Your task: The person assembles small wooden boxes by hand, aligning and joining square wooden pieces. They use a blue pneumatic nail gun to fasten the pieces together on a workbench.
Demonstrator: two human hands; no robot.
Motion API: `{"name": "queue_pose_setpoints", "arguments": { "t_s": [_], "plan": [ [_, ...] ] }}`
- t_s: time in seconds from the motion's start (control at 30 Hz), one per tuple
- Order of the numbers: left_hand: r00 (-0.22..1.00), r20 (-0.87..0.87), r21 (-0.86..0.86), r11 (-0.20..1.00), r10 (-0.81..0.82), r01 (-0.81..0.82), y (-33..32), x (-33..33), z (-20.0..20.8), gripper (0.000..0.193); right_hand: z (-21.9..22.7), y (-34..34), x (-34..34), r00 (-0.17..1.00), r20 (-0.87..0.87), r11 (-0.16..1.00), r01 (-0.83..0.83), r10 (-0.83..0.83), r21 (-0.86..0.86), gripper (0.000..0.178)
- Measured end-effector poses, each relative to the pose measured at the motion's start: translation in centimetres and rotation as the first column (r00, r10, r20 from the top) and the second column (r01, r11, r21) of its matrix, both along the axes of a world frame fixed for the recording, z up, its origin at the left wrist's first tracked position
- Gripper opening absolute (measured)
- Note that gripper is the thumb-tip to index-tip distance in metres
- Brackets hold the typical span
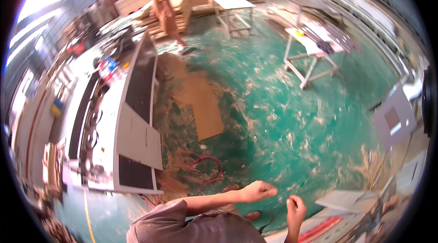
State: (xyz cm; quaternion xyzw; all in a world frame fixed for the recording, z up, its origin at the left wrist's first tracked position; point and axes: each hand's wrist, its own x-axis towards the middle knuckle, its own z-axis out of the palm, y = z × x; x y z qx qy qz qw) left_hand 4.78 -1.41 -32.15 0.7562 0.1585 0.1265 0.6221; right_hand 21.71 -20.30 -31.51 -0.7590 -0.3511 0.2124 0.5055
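My left hand (259, 191) reaches across in front of my body with its fingers curled closed. Nothing shows in it. Just to its right and slightly lower, my right hand (296, 208) is also closed, fingers bent in, and I see no object in it. A small gap separates the two hands. Both hang above the green floor (283, 151), touching nothing that I can see. Pale boards (351, 199) lie closest to my right hand, with a red strip (321, 228) beside them. My shoes show below my left forearm.
A long white machine (137, 124) with dark panels stands at left. A red hose (219, 165) and a brown board (207, 115) lie on the dusty floor. Farther off are a white-topped table (232, 2), a cluttered work stand (315, 44) and a person (163, 10) walking by stacked wood.
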Motion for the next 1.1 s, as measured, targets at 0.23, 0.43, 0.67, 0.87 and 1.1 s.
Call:
{"name": "queue_pose_setpoints", "arguments": {
  "t_s": [0.23, 0.43, 0.67, 0.87, 1.1],
  "plan": [
    [0.950, 0.260, -0.919, 0.259, -0.171, 0.298, 2.7, 2.1, -5.4, 0.039, 1.8, 13.3, -10.4, 0.829, 0.552, 0.950, -0.098, -0.087, 0.297, 0.029],
    [0.776, -0.160, -0.971, 0.239, -0.610, -0.012, -3.7, 1.8, -3.0, 0.038, -2.8, 1.7, -10.0, 0.670, 0.541, 0.851, 0.486, -0.508, 0.198, 0.032],
    [0.403, -0.444, -0.079, 0.483, -0.800, 0.872, -11.8, 5.3, -0.5, 0.038, -6.5, -20.5, -22.7, -0.044, 0.052, -0.048, 0.996, -0.998, -0.076, 0.030],
    [0.262, -0.202, 0.535, 0.118, -0.944, 0.837, -25.1, 9.3, -0.3, 0.057, -5.8, -27.7, -34.3, -0.507, -0.080, -0.491, 0.857, -0.858, -0.157, 0.033],
    [-0.017, -0.115, 0.716, -0.095, -0.993, 0.692, -46.4, 14.1, -1.9, 0.064, -5.0, -31.6, -33.1, -0.388, -0.127, -0.374, 0.919, -0.913, -0.121, 0.025]
  ]
}}
